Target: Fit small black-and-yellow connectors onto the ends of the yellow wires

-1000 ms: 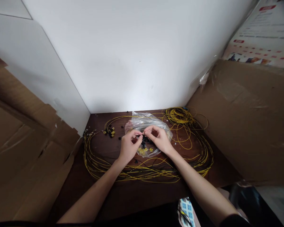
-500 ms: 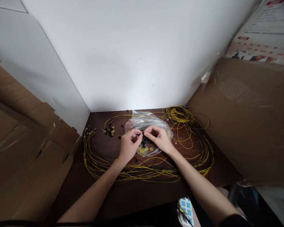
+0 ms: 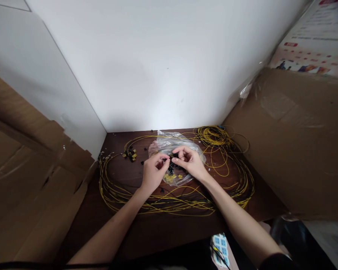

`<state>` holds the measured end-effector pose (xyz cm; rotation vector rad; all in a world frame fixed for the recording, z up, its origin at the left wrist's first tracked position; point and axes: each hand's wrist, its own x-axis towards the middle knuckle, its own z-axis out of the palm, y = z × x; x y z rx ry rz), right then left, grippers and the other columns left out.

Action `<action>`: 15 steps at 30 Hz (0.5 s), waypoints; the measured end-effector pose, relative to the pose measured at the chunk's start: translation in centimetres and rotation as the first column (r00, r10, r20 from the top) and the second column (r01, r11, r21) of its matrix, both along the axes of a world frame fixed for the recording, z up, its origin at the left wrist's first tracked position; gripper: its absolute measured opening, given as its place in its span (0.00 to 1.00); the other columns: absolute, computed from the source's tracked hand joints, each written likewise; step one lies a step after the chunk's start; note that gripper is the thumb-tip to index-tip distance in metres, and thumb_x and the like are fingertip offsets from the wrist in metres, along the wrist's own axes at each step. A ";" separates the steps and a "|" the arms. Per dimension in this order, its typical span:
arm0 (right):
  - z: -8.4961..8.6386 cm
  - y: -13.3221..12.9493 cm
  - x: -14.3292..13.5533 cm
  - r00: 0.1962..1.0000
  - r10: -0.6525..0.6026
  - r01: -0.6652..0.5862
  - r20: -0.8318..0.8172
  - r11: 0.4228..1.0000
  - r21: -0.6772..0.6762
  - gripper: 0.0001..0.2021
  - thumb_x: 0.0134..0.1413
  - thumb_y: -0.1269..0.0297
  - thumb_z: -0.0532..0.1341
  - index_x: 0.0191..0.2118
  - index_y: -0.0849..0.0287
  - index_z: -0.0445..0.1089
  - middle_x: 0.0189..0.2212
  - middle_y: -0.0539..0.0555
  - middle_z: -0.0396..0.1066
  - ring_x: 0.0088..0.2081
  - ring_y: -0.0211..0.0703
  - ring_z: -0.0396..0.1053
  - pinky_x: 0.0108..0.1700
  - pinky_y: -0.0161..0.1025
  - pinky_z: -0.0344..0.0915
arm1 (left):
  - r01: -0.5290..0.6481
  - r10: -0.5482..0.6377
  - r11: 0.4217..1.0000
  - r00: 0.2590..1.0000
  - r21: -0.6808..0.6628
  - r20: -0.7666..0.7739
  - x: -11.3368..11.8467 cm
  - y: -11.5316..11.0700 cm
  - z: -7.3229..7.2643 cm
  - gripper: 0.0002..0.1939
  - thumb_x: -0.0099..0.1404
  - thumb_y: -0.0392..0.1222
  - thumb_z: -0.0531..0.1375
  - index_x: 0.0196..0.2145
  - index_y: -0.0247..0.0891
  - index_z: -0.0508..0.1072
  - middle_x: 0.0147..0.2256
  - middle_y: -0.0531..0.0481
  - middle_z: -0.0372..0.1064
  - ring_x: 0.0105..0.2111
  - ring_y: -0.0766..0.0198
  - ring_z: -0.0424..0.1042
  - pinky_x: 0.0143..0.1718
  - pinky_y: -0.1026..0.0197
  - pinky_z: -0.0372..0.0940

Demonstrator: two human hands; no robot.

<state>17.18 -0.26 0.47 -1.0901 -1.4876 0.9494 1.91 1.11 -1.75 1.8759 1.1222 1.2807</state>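
Over a clear plastic bag [image 3: 195,148] my two hands face each other, a small gap between their fingertips. My left hand [image 3: 155,170] is pinched at thumb and forefinger; a small dark piece seems to be in the pinch, too small to name. On the other side my right hand [image 3: 190,164] has its thumb and forefinger apart, with nothing I can make out between them. Below the fingers, small black pieces [image 3: 171,169] and small yellow pieces [image 3: 169,178] lie on the bag. Yellow and black cable [image 3: 169,206] runs in a wide loop round it all.
A tangled yellow cable coil [image 3: 214,135] lies at the back right. More black and yellow pieces [image 3: 132,155] sit to the left on the dark brown table [image 3: 157,228]. Cardboard [image 3: 293,146] stands on both sides, a white wall [image 3: 157,67] behind. A power strip [image 3: 221,249] is below the front edge.
My right thumb and forefinger have parted, the forefinger rising away from the thumb. My left hand keeps its pinch in almost the same place.
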 end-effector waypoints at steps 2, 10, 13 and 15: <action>-0.2 0.1 0.1 1.000 -0.006 0.007 0.022 0.999 -0.039 0.10 0.46 0.59 0.62 0.34 0.59 0.68 0.17 0.42 0.46 0.19 0.32 0.46 0.23 0.32 0.49 | -0.006 0.006 1.000 1.000 0.018 -0.010 0.0 -0.1 0.0 0.06 0.57 0.39 0.58 0.30 0.35 0.74 0.20 0.54 0.64 0.19 0.71 0.59 0.22 0.69 0.54; 0.2 -0.3 0.2 0.941 -0.115 0.054 0.319 0.980 0.194 0.05 0.50 0.65 0.60 0.30 0.60 0.71 0.24 0.50 0.63 0.27 0.35 0.59 0.28 0.33 0.55 | -0.020 0.019 0.997 1.000 0.073 0.017 -0.2 0.1 -0.6 0.06 0.58 0.39 0.58 0.32 0.35 0.73 0.23 0.53 0.66 0.21 0.70 0.61 0.24 0.68 0.57; 0.2 -0.3 0.2 0.937 -0.108 0.026 0.331 0.970 0.242 0.04 0.51 0.67 0.59 0.30 0.60 0.71 0.26 0.50 0.65 0.30 0.37 0.63 0.32 0.34 0.58 | -0.005 0.004 0.998 1.000 0.068 0.018 -0.3 0.2 -0.8 0.06 0.59 0.39 0.58 0.33 0.36 0.73 0.26 0.51 0.69 0.24 0.68 0.65 0.27 0.67 0.60; 0.0 -0.2 0.2 0.941 -0.113 0.033 0.320 0.969 0.246 0.04 0.52 0.67 0.59 0.29 0.60 0.70 0.26 0.50 0.66 0.30 0.37 0.64 0.33 0.35 0.59 | 0.002 -0.002 0.998 1.000 0.069 0.009 -0.3 0.2 -0.9 0.07 0.59 0.39 0.58 0.34 0.36 0.73 0.28 0.50 0.70 0.25 0.67 0.66 0.28 0.66 0.61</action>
